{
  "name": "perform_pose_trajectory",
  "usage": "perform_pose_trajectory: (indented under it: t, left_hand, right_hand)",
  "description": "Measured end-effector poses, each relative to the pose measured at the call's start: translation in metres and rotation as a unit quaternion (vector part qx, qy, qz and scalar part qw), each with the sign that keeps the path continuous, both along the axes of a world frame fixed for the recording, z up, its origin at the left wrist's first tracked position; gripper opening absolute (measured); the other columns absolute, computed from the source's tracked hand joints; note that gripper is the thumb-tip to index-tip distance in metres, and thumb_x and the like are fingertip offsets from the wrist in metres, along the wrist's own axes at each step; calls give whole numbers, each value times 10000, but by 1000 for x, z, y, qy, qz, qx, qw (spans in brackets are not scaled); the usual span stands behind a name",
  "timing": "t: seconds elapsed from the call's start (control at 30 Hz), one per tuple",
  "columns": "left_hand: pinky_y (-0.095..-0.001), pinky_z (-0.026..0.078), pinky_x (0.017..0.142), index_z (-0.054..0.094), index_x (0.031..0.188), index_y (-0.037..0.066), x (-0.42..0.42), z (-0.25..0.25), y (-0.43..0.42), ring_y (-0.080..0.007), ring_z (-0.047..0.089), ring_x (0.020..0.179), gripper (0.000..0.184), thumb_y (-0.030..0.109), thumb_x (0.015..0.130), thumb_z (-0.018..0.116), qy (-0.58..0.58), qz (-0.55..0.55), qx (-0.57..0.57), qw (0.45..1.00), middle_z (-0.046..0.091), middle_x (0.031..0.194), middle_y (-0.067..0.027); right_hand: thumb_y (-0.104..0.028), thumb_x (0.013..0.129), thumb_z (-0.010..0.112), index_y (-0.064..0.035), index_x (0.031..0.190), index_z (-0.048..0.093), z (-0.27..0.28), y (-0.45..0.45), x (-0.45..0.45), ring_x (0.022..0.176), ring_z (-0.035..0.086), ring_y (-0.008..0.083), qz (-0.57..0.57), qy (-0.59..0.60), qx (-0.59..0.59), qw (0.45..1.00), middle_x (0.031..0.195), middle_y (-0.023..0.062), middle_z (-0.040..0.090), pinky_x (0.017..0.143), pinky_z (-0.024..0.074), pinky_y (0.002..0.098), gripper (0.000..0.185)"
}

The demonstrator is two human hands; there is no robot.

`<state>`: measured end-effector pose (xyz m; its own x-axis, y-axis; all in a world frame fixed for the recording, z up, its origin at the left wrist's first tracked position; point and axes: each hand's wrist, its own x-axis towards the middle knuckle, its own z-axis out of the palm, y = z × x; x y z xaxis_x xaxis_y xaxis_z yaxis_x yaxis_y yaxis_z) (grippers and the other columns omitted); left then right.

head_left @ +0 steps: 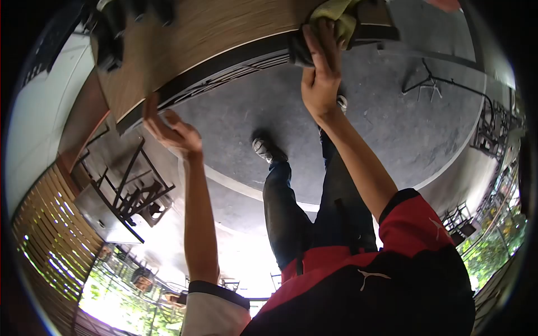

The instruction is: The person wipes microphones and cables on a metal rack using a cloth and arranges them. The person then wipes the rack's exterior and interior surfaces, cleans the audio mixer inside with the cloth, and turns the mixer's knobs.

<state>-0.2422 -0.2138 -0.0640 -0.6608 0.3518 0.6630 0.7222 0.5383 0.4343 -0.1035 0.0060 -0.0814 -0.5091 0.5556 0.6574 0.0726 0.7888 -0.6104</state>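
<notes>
My right hand (324,84) is closed on a yellow-green cloth (338,15) at the edge of a wooden table (224,25). The cloth is bunched under the fingers, and a dark patch beside them may be part of it; I cannot tell. My left hand (171,130) is at the table's near left edge, slightly blurred. Its fingers are stretched toward the dark rim, apparently touching it, and it holds nothing that I can see.
Dark, blurred objects (109,42) rest at the tabletop's upper left. Below spreads a grey floor (235,106), with my shoe (269,150) on it. Dark-framed furniture (131,190) stands at left, near a slatted wooden screen (50,246). A dark metal stand (428,84) is at right.
</notes>
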Motion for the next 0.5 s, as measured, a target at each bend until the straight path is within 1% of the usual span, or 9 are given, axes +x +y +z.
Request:
perform_pose_trajectory:
  t: [0.07, 0.13, 0.23, 0.27, 0.33, 0.4, 0.43, 0.47, 0.5]
  left_hand:
    - [-430, 402, 875, 523, 1186, -32, -24, 2, -46, -333, 521, 1032, 439, 318, 989, 345, 2, 69, -16, 997, 563, 1127, -182]
    - [-422, 417, 848, 531, 1177, -27, -42, -4, -86, -345, 525, 1018, 446, 331, 989, 343, -27, 117, 36, 992, 558, 1137, -178]
    - [-415, 419, 841, 534, 1169, -33, -54, -20, -149, -357, 525, 1011, 438, 312, 993, 330, -43, 154, 36, 987, 549, 1118, -192]
    - [-418, 416, 839, 530, 1166, -39, -49, -18, -165, -361, 521, 1015, 410, 281, 989, 345, -71, 154, 21, 985, 546, 1117, -199]
    - [-421, 413, 842, 530, 1163, -35, -37, -28, -188, -362, 517, 1016, 370, 244, 981, 369, -106, 150, 67, 981, 545, 1117, -200]
    - [-422, 409, 865, 527, 1170, -25, -17, -38, -216, -357, 514, 1042, 326, 194, 967, 394, -141, 162, 49, 975, 544, 1143, -187]
    - [-423, 409, 875, 527, 1172, -19, -5, -43, -227, -354, 515, 1050, 318, 185, 965, 398, -156, 164, 47, 973, 544, 1152, -180]
    - [-420, 412, 899, 531, 1170, -4, 9, -48, -240, -345, 515, 1075, 293, 161, 957, 414, -186, 184, 18, 965, 544, 1174, -167]
    - [-418, 412, 910, 535, 1167, 4, 25, -53, -249, -343, 515, 1083, 283, 153, 954, 421, -223, 196, 26, 954, 545, 1177, -164]
  right_hand:
    - [136, 730, 410, -89, 1273, 538, 1, -33, -23, 1299, 382, 343, 28, -11, 8, 1000, 1352, 162, 462, 1094, 243, 486, 602]
    - [133, 720, 425, -95, 1273, 542, 4, -72, -46, 1293, 396, 328, 61, -21, 14, 998, 1348, 151, 470, 1096, 233, 486, 609]
    - [121, 689, 483, -119, 1263, 559, 4, -128, -81, 1290, 410, 282, 135, -63, 38, 988, 1356, 103, 472, 1097, 226, 482, 627]
    - [122, 683, 493, -129, 1261, 562, 3, -146, -95, 1291, 409, 279, 158, -64, 43, 984, 1362, 96, 468, 1096, 230, 479, 634]
    - [126, 669, 521, -160, 1256, 570, 0, -183, -124, 1291, 410, 270, 206, -48, 56, 976, 1368, 78, 465, 1093, 243, 477, 655]
    - [123, 657, 551, -161, 1235, 582, -2, -220, -151, 1286, 417, 263, 229, -49, 74, 969, 1359, 68, 474, 1087, 275, 456, 644]
    - [119, 646, 567, -152, 1213, 593, 7, -238, -160, 1264, 438, 264, 244, -62, 68, 965, 1332, 79, 495, 1076, 300, 446, 629]
    - [121, 644, 566, -146, 1199, 598, 7, -251, -171, 1251, 447, 268, 264, -47, 74, 961, 1318, 91, 502, 1078, 300, 448, 617]
    - [124, 641, 565, -140, 1185, 603, 5, -260, -181, 1238, 457, 273, 282, -32, 78, 956, 1304, 104, 509, 1080, 300, 451, 605]
